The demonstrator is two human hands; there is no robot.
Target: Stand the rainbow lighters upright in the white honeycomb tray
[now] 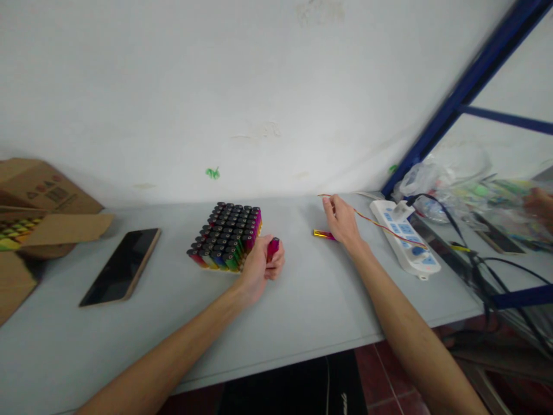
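Note:
My left hand (260, 260) is closed around a magenta metallic cylinder with a black top (273, 248), held upright. Just left of it stands a tight block of similar cylinders (228, 235), black ends up, with red, green, blue and purple sides. My right hand (342, 219) has its fingers pinched on a thin red-and-yellow wire (371, 220), whose end pokes out beyond the fingertips. Under that hand lies a gold-and-magenta cylinder (323, 234) on the table, partly hidden by the palm.
A white power strip (404, 239) with plugs sits at the right, a phone (123, 265) at the left. An open cardboard box (47, 196) holds more yellow-green pieces. A blue metal frame (449, 109) separates a cluttered surface, where another person's hand (539, 206) shows.

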